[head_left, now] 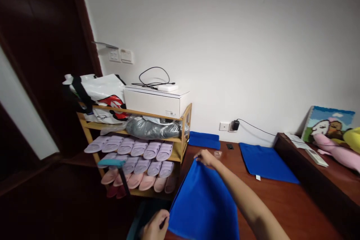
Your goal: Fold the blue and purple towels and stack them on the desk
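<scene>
A blue cloth hangs in front of me over the reddish-brown wooden table, pulled out between my two hands. My right hand is closed on its upper corner in a pinch. At the lower left edge of the cloth, my left hand has its fingers curled closed on the fabric. To the right lies a second blue cloth, flat on the table with a small white tag at its near edge. Another blue cloth, folded, rests by the wall at the table's far left.
Left of the table stands a wooden rack with rows of purple slippers and pink slippers, a white box on top. A black plug sits in the wall. A raised ledge holding a pink plush toy borders the right side.
</scene>
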`<state>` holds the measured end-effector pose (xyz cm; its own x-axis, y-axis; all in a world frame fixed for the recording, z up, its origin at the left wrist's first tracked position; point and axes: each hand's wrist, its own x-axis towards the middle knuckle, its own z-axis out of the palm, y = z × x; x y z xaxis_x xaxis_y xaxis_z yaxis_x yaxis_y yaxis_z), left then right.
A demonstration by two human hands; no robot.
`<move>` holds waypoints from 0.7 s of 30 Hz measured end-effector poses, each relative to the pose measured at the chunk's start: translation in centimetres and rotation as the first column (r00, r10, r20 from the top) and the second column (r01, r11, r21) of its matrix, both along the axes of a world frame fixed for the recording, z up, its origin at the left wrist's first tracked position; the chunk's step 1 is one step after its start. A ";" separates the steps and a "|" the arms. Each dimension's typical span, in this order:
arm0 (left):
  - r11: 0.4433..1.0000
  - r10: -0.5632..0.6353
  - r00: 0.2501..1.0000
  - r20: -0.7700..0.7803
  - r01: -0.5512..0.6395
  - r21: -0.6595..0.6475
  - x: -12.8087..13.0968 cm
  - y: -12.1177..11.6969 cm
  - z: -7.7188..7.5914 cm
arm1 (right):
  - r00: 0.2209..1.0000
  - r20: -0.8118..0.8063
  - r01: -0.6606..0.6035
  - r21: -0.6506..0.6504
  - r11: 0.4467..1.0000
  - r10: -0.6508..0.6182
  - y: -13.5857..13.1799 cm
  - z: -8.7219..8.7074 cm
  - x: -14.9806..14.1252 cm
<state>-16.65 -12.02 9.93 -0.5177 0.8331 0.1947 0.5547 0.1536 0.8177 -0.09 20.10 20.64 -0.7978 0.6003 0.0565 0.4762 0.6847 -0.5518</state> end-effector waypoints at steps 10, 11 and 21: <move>0.927 -0.174 0.909 -0.379 0.281 0.247 1.7 5.5 16.3 | 0.952 -0.283 0.132 0.030 0.991 -0.118 -2.6 11.1 20.4; 0.918 -0.172 0.895 -0.411 0.297 0.262 2.0 5.9 17.9 | 0.933 -0.338 0.133 0.017 0.991 -0.119 -3.3 12.0 21.9; 0.849 -0.299 0.834 -0.463 0.455 0.270 5.7 7.2 30.0 | 0.783 -0.584 0.219 -0.066 0.973 -0.216 -11.0 18.4 31.9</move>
